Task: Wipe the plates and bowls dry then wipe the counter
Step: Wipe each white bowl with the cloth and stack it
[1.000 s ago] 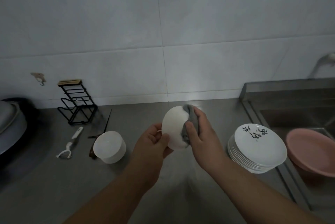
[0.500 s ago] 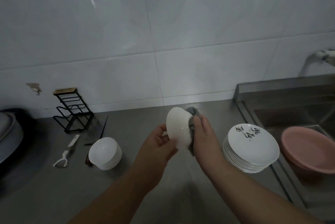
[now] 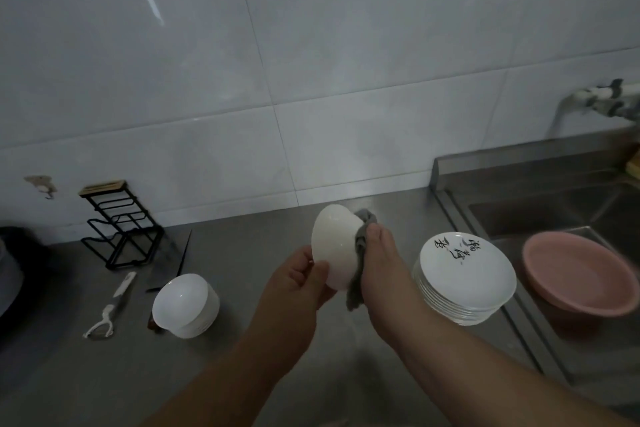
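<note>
Holding a white bowl (image 3: 334, 250) tilted on edge above the table (image 3: 263, 350), left hand (image 3: 298, 291) pinching its lower rim while right hand (image 3: 382, 269), just right of it, presses a grey cloth (image 3: 360, 239) against its outer wall.

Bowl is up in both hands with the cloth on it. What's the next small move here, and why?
Probably turn the bowl a little in the left hand so the grey cloth, pressed on by the right hand, reaches a fresh patch. The cloth covers only one side of the bowl, and the bowl is held clear of the counter, not yet set on the stacked bowls.
</note>
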Demonstrator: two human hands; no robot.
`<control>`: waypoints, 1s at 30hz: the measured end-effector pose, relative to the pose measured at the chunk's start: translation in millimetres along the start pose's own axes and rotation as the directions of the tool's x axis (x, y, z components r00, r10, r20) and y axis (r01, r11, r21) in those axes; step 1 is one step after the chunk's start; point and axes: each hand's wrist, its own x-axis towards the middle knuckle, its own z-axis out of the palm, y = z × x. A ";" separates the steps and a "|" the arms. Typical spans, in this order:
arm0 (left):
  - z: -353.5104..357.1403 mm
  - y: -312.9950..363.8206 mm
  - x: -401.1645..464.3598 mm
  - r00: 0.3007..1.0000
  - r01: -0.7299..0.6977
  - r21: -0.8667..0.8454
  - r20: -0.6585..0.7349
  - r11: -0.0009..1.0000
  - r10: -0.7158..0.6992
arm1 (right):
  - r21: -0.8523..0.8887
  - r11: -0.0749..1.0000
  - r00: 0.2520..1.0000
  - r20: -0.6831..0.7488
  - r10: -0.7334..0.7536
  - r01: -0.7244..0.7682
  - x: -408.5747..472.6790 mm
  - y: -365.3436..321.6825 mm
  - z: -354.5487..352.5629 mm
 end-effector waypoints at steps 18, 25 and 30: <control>7.6 -12.2 23.8 0.991 0.127 -0.228 -0.021 0.965 -0.136 | 0.193 0.968 0.968 -0.163 0.192 -0.160 13.9 25.3 13.6; -8.1 -5.6 31.6 0.977 0.213 -0.186 0.027 0.959 -0.212 | -0.204 0.949 0.970 0.006 -0.243 0.239 31.0 6.1 -24.5; -20.4 -0.8 47.8 0.965 0.254 -0.276 0.013 0.927 -0.261 | -0.377 0.820 0.903 0.159 -0.400 0.430 35.0 19.7 -26.7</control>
